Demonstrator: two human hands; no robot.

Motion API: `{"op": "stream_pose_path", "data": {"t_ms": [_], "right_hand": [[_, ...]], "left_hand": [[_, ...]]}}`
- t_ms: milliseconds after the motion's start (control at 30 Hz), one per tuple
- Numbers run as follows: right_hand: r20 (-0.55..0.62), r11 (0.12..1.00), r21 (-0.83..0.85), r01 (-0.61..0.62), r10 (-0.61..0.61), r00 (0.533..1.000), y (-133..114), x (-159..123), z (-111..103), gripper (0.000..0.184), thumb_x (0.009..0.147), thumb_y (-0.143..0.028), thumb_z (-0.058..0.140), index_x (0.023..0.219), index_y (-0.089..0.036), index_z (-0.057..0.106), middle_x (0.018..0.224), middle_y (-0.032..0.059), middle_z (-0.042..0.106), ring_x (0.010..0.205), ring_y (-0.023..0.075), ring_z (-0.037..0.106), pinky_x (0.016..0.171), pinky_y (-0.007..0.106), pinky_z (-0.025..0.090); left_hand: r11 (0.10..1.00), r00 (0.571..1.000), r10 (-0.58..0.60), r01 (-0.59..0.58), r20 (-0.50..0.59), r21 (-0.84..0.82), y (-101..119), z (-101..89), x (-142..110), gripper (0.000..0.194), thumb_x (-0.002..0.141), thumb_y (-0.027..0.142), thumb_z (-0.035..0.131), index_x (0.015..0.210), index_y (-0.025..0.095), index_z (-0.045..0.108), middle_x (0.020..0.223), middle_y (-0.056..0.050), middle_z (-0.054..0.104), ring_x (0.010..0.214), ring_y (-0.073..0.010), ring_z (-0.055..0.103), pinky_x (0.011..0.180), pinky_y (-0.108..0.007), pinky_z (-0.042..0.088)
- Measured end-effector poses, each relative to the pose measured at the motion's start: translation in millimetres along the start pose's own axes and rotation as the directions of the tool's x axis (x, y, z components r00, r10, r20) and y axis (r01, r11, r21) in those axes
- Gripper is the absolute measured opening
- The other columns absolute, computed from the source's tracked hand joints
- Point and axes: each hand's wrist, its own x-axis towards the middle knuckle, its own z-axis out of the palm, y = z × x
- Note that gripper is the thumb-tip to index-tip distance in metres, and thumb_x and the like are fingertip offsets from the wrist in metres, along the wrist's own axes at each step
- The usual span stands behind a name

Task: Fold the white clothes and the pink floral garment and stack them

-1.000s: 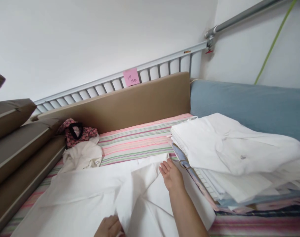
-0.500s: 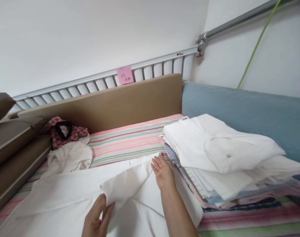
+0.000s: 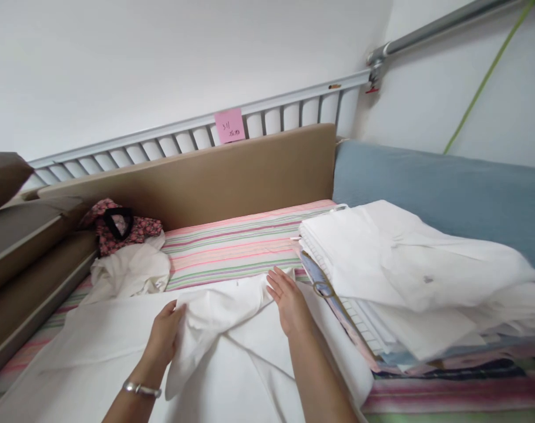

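A large white garment (image 3: pixel 117 346) lies spread over the striped bedding, with part of it folded across itself; its exact kind is not clear. My left hand (image 3: pixel 164 332), with a silver bracelet on its wrist, is closed on the edge of the raised fold (image 3: pixel 205 314). Near the garment's far right corner rests my right hand (image 3: pixel 288 301), its fingers stretched out and touching the cloth. Just to the right of that hand stands a stack of folded clothes (image 3: pixel 408 258), mostly white on top, with a ring on a blue piece at its side.
Brown cushions (image 3: pixel 38 258) are piled at the left. Beside them lie a crumpled floral garment (image 3: pixel 137 229) and an off-white cloth (image 3: pixel 130 270). A brown panel (image 3: pixel 232 182), a radiator with a pink note (image 3: pixel 230 125) and a blue padded panel (image 3: pixel 426 182) line the back.
My left hand has moved up and forward, lifting and carrying the garment's edge away from me over the cloth. The right hand stays near the same corner. The view has shifted slightly.
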Motion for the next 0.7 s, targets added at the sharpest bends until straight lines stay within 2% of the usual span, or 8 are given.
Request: {"op": "stream_pose_path", "data": {"t_ms": [133, 267, 367, 467, 567, 633, 700], "right_hand": [[0.071, 0.999, 0.014, 0.047, -0.048, 0.996, 0, -3, 4, 0.047, 0.064, -0.043, 0.072, 0.104, -0.02, 0.065, 0.114, 0.0107, 0.065, 0.108, 0.0255, 0.059, 0.093, 0.039, 0.043], [0.015, 1.0, -0.007, 0.016, -0.016, 1.0, 4, -1, 2, 0.045, 0.063, -0.04, 0.073, 0.101, -0.018, 0.065, 0.108, 0.0105, 0.067, 0.105, 0.0256, 0.06, 0.091, 0.039, 0.045], [0.002, 0.999, -0.049, 0.01, -0.01, 1.0, 7, -1, 3, 0.044, 0.063, -0.038, 0.074, 0.102, -0.018, 0.065, 0.108, 0.0104, 0.066, 0.106, 0.0255, 0.059, 0.092, 0.038, 0.045], [0.048, 0.996, -0.078, 0.05, -0.047, 0.998, 10, -4, 8, 0.044, 0.065, -0.038, 0.072, 0.104, -0.019, 0.065, 0.119, 0.01, 0.062, 0.114, 0.0247, 0.054, 0.095, 0.037, 0.043], [0.075, 0.992, -0.104, 0.066, -0.058, 0.995, 19, -4, 10, 0.047, 0.066, -0.039, 0.071, 0.109, -0.021, 0.064, 0.128, 0.0079, 0.056, 0.122, 0.0232, 0.047, 0.1, 0.036, 0.039], [0.024, 0.989, -0.147, 0.031, -0.028, 0.999, 26, 1, 7, 0.055, 0.063, -0.037, 0.072, 0.115, -0.023, 0.061, 0.131, 0.0072, 0.053, 0.125, 0.0227, 0.043, 0.103, 0.036, 0.035], [-0.081, 0.984, -0.179, -0.009, -0.005, 0.997, 31, 7, 1, 0.063, 0.061, -0.035, 0.072, 0.121, -0.024, 0.055, 0.133, 0.0073, 0.05, 0.128, 0.0222, 0.039, 0.105, 0.036, 0.033]], "left_hand": [[0.993, 0.996, 0.085, -0.086, -0.017, -0.086, 8, -1.9, 5, 0.028, 0.072, 0.02, 0.062, 0.1, 0.02, 0.057, 0.07, 0.0, 0.066, 0.061, -0.0132, 0.062, 0.061, -0.025, 0.05], [1.0, 0.995, -0.002, 0.0, -0.1, -0.018, -9, -11.2, 17, 0.033, 0.07, 0.018, 0.065, 0.101, 0.02, 0.056, 0.071, 0.0, 0.066, 0.062, -0.0138, 0.063, 0.062, -0.026, 0.05], [0.999, 0.997, -0.028, 0.03, -0.078, 0.03, -21, -13.8, 20, 0.036, 0.068, 0.021, 0.068, 0.102, 0.02, 0.056, 0.074, -0.001, 0.067, 0.064, -0.0149, 0.064, 0.063, -0.028, 0.051], [0.999, 1.0, -0.018, 0.018, -0.001, 0.043, -16, -10.1, 11, 0.036, 0.069, 0.023, 0.068, 0.102, 0.019, 0.057, 0.079, -0.004, 0.068, 0.068, -0.0164, 0.065, 0.065, -0.028, 0.052], [0.999, 0.987, -0.029, 0.027, 0.161, 0.017, -2, -6.9, -5, 0.042, 0.069, 0.03, 0.069, 0.108, 0.019, 0.056, 0.089, -0.008, 0.069, 0.075, -0.0196, 0.066, 0.068, -0.031, 0.053], [0.998, 0.965, -0.057, 0.061, 0.256, -0.009, 4, -9.4, -18, 0.049, 0.069, 0.034, 0.07, 0.113, 0.019, 0.054, 0.097, -0.01, 0.068, 0.082, -0.022, 0.066, 0.073, -0.033, 0.053], [0.995, 0.95, -0.09, 0.101, 0.301, -0.021, 6, -15.9, -31, 0.054, 0.068, 0.036, 0.071, 0.116, 0.018, 0.053, 0.102, -0.011, 0.067, 0.088, -0.0234, 0.065, 0.077, -0.034, 0.052]]}}
